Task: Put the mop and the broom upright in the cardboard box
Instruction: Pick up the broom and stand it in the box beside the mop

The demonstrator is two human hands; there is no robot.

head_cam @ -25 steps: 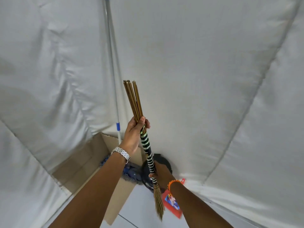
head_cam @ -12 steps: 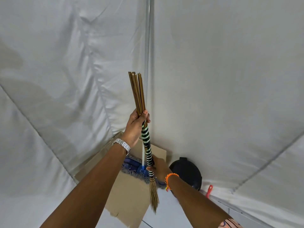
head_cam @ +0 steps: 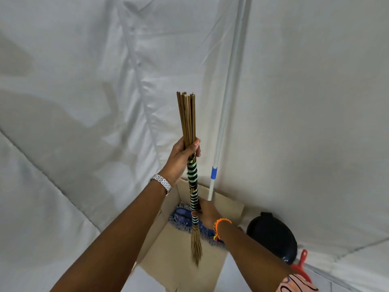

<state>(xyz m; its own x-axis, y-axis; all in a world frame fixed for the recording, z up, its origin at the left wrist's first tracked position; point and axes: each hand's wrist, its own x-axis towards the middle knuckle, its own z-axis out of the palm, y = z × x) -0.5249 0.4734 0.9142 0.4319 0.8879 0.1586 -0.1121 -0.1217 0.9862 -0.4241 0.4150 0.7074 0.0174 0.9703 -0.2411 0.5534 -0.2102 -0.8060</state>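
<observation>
I hold a stick broom (head_cam: 193, 186) upright over the open cardboard box (head_cam: 181, 268). Its handle is wrapped in green and black bands, with bare brown sticks above. My left hand (head_cam: 182, 159) grips it where the sticks meet the wrapping. My right hand (head_cam: 207, 211) grips the lower wrapped part, just above the thin straw tuft that hangs over the box. The mop stands in the box: its blue fringed head (head_cam: 185, 218) lies inside and its white pole (head_cam: 227, 98) with a blue band leans up against the white sheet.
White fabric sheets (head_cam: 84, 102) cover the walls around the corner. A black round object (head_cam: 271, 234) sits on the floor right of the box, with a red item (head_cam: 300, 264) beside it. White floor tile shows in front of the box.
The view has swung left, so the box and mop pole now sit further right. The broom, held in both hands, has come over the box opening.
</observation>
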